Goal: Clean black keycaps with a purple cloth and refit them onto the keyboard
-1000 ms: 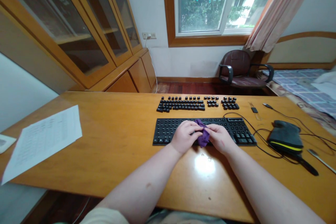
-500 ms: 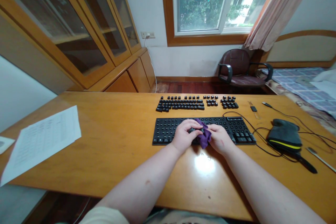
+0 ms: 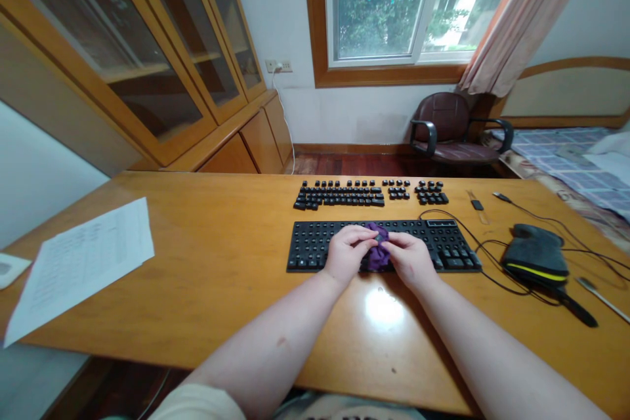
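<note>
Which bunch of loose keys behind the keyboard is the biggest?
The left bunch of keys, spreading widest behind the keyboard. The middle bunch and the right bunch each have far fewer keys.

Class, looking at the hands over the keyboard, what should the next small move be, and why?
Perhaps a short rub with the purple cloth: the left hand and right hand both pinch it over the keyboard, and loose keycaps lie in rows beyond. One may sit in the folds, though the hands hide that.
</note>
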### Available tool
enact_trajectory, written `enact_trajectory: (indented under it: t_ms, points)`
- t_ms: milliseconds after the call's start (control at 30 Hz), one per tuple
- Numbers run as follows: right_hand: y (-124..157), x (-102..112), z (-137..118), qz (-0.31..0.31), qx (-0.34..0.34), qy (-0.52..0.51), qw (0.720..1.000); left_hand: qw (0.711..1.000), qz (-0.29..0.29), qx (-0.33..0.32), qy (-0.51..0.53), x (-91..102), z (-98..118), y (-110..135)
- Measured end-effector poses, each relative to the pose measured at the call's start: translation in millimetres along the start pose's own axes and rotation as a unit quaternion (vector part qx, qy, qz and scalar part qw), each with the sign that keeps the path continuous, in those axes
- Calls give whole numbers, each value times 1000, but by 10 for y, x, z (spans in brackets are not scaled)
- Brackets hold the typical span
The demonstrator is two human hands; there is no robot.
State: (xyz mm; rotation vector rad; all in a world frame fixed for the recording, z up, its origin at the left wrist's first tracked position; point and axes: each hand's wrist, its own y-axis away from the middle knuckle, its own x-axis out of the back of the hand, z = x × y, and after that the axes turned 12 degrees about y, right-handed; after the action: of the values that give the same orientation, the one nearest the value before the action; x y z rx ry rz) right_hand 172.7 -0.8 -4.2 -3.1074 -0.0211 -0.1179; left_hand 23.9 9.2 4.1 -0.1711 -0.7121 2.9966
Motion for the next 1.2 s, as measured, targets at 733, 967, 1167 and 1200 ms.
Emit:
enact_trajectory:
  t_ms: [733,967,1167,1200]
  points:
    - [-12,11,6,41,12,24,999,1000,24,-3,5,-30,15,36]
    - [-4,23,-18,7,40,42,998,1000,26,-9,14,-14,13,32]
    - [25,15,-83,3,52,92,994,1000,10,14,0,-13,38,35]
    - [25,14,-79,9,49,92,995,1000,5,17,-2,-14,32,33]
